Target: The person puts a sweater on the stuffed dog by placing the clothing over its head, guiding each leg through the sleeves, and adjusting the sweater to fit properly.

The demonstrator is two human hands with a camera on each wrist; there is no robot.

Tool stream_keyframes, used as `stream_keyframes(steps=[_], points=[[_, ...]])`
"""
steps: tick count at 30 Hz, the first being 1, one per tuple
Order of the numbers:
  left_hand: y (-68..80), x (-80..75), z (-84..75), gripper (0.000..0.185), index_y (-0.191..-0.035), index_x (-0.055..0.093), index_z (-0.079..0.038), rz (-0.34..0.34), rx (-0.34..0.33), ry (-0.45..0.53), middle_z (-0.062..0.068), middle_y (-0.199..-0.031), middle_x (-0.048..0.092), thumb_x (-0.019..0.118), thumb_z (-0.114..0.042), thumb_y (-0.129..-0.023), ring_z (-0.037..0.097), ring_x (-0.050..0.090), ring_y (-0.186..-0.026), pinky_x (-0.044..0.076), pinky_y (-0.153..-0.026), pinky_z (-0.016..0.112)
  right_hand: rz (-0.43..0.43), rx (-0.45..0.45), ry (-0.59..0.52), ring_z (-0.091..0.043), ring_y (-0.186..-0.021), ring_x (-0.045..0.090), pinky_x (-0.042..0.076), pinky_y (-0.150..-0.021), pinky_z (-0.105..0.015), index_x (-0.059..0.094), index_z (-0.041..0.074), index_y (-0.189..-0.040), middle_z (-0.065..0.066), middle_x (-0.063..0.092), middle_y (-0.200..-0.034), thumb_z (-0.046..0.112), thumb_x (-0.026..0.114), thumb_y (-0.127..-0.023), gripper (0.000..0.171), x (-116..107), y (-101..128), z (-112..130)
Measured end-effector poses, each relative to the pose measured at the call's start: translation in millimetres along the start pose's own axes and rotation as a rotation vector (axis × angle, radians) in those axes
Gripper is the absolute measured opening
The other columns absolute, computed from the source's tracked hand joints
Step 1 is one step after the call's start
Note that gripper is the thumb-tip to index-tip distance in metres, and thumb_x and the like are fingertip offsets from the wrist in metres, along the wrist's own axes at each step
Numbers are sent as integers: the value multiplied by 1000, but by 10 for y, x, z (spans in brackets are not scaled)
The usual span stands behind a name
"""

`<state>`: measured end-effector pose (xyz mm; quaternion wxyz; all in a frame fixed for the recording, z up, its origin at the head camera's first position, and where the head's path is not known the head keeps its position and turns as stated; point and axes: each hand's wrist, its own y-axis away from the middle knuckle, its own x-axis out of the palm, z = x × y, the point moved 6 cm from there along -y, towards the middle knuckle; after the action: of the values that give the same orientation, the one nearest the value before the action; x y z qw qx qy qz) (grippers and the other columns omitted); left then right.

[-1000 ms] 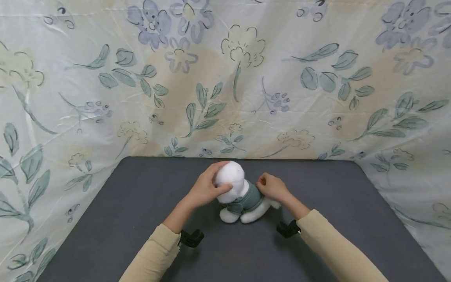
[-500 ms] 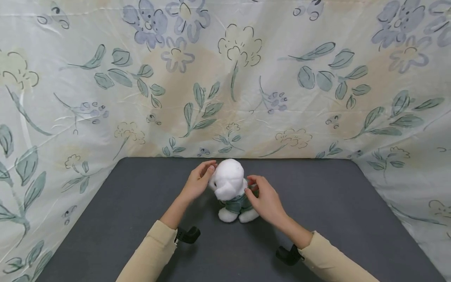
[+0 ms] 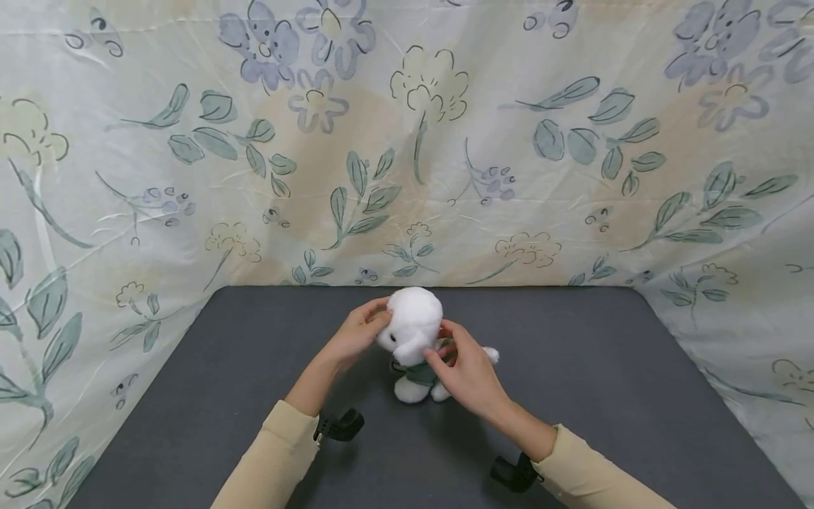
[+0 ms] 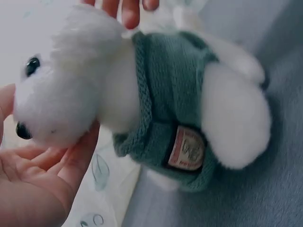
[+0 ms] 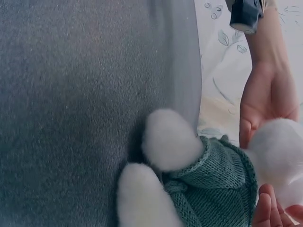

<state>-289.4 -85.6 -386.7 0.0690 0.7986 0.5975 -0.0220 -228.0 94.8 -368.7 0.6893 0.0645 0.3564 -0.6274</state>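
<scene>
A white plush dog [image 3: 415, 318] with black eyes and nose stands on the table, facing left in the head view. It wears a green knitted sweater [image 4: 175, 85] with a small printed patch [image 4: 187, 147] on it. My left hand [image 3: 356, 336] holds the dog's muzzle side, its thumb on one side and fingers on the other, as the left wrist view shows. My right hand [image 3: 470, 367] curls its thumb and fingers around the other side of the head, by the ear and neck. It hides part of the dog's body in the head view.
The dark grey table [image 3: 267, 367] lies under the toy and both forearms. Behind it hangs a floral cloth [image 3: 407, 177], which continues along both sides. A black wrist camera [image 3: 340, 424] juts out beneath the left sleeve and another camera [image 3: 514, 474] beneath the right.
My right hand has moved left from the dog's back to its head and neck. My left hand has slid from over the head to the face. The head has turned slightly.
</scene>
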Motion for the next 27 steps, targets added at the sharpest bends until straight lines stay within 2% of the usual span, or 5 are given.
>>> stream_keyframes(steps=[5, 9, 12, 17, 27], points=[[82, 46, -43, 55, -141, 35, -10, -24, -18, 59, 12, -135, 48, 57, -22, -92, 24, 48, -121, 44, -92, 38, -2, 11, -38, -14, -86, 61, 51, -67, -28, 47, 6, -129, -7, 57, -114, 17, 66, -85, 49, -56, -44, -8], [147, 115, -58, 62, -140, 35, -9, -28, 14, 80, 11, -136, 47, 65, -20, -87, 23, 47, -122, 43, -95, 39, 38, 84, -106, -18, -91, 61, 51, -70, -29, 45, 10, -132, -8, 56, -118, 20, 64, -87, 49, -111, -108, -56], [185, 181, -75, 64, -138, 40, -11, -29, 49, 60, 11, -130, 50, 70, -21, -83, 23, 52, -114, 46, -90, 38, 68, 116, -149, -20, -93, 61, 51, -71, -31, 43, 13, -134, -10, 56, -119, 22, 62, -89, 50, -158, -164, -93], [232, 265, -120, 58, -133, 46, -19, -60, 86, 38, 8, -123, 53, 72, -23, -81, 21, 56, -105, 49, -83, 36, 121, 67, -195, -23, -93, 59, 50, -75, -35, 40, 12, -137, -13, 54, -120, 19, 60, -90, 51, -226, -244, -122], [251, 331, -132, 45, -127, 52, -13, -116, 87, 38, 10, -125, 55, 66, -25, -86, 22, 56, -110, 48, -85, 42, 139, -8, -235, -25, -113, 52, 47, -86, -37, 39, 9, -139, -13, 45, -135, 16, 51, -95, 47, -306, -342, -237]])
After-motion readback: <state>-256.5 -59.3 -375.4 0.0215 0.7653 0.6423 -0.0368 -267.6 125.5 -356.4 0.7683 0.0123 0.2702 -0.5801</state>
